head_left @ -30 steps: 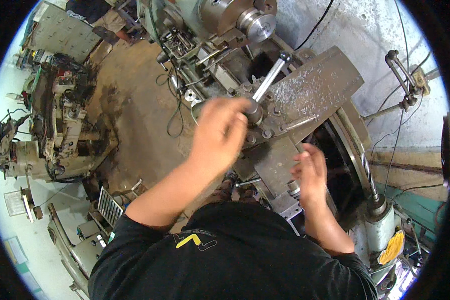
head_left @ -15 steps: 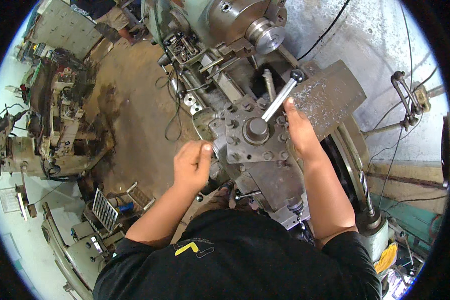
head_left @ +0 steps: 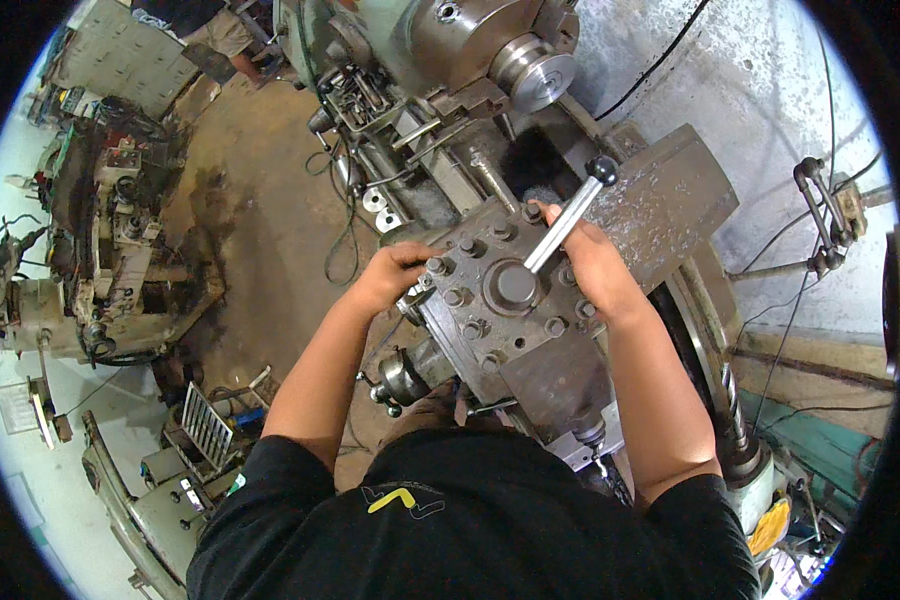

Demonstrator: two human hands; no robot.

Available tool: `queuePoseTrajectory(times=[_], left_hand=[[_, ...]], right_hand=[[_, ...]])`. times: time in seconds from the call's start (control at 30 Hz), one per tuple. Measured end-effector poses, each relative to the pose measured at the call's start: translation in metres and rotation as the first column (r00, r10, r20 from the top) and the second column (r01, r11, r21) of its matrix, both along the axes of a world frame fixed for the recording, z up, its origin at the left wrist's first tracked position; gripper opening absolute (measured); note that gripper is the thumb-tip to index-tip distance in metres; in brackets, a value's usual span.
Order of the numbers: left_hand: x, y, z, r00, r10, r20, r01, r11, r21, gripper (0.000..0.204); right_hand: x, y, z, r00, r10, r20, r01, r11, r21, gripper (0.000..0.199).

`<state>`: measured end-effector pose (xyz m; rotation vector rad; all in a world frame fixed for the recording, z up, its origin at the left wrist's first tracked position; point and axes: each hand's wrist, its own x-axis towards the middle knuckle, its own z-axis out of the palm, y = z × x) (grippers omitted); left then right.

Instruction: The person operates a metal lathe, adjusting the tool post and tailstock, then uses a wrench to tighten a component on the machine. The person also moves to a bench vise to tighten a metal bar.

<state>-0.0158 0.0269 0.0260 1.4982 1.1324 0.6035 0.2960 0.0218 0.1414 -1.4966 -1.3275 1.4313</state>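
My bare left hand (head_left: 383, 280) curls at the left corner of the square grey steel tool post (head_left: 515, 287), between both hands; bare right hand (head_left: 597, 265) cups its right edge beside the chrome black-knobbed lever (head_left: 566, 226); firmness, can't tell. I'd press evenly, fingers clear of lever. Chip-strewn brownish-grey metal plate (head_left: 675, 195), stained brown floor (head_left: 260, 220), mottled pale wall (head_left: 750, 90)

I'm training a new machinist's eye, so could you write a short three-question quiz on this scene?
1. What colour is the glossy round ball tipping the straight silver metal lever?
2. True or false: the bare left hand and bare right hand are on opposite sides of the round grey metal hub.
3. Small silvery shavings lie on: (a) the black shirt; (b) the flat grey-brown metal plate; (c) the ball.

Key: 1. Black. 2. True. 3. b.
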Motion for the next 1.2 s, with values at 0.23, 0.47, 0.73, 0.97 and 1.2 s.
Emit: queuePoseTrajectory(times=[0.23,0.47,0.73,0.97,1.2], left_hand=[[0.009,-0.026,-0.004,0.992,0.081,-0.093,-0.064,0.983,0.170,0.038],[0.021,-0.038,0.000,0.968,0.227,-0.103,-0.214,0.969,0.126,0.035],[0.023,-0.044,-0.011,0.950,0.305,-0.060,-0.298,0.949,0.101,0.039],[0.022,-0.044,-0.018,0.942,0.334,-0.041,-0.331,0.942,0.060,0.039],[0.021,-0.048,-0.021,0.937,0.339,-0.080,-0.326,0.934,0.146,0.040]], right_hand=[[0.010,0.003,-0.026,0.732,-0.325,-0.598,0.254,0.946,-0.204,0.046],[0.013,-0.006,-0.027,0.635,-0.385,-0.670,0.339,0.918,-0.206,0.043],[0.014,-0.008,-0.022,0.457,-0.396,-0.797,0.269,0.915,-0.301,0.041],[0.021,0.066,-0.037,0.114,-0.497,-0.860,0.125,0.866,-0.484,0.029],[-0.001,0.072,-0.036,0.018,-0.519,-0.855,-0.072,0.852,-0.519,0.038]])
